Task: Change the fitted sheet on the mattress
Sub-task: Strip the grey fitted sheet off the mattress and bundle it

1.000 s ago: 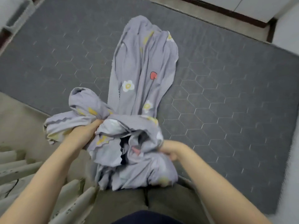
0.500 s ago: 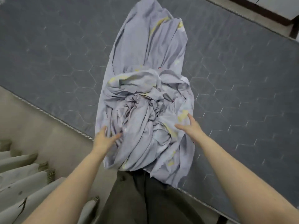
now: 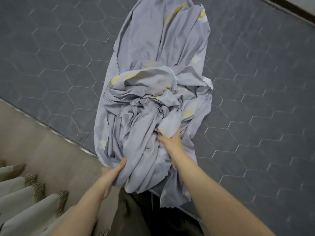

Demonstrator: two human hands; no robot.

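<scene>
A lilac fitted sheet (image 3: 153, 92) with yellow and white flower prints lies bunched in a long heap on the dark grey mattress (image 3: 255, 99), which is quilted in hexagons. My left hand (image 3: 112, 172) grips the heap's near left edge at the mattress border. My right hand (image 3: 170, 140) is dug into the middle of the pile, fingers curled round a fold of the cloth. The near end of the sheet hangs over the mattress edge by my legs.
A corded seam (image 3: 51, 132) runs along the mattress edge, with the beige mattress side below it. Pale fringed cloth folds (image 3: 25, 193) lie at the lower left. A dark baseboard (image 3: 289, 11) shows at the top right.
A second ago both hands held the bundled sheet up at waist height. They dropped it on the mattress, opened, and now grip the pile again.
</scene>
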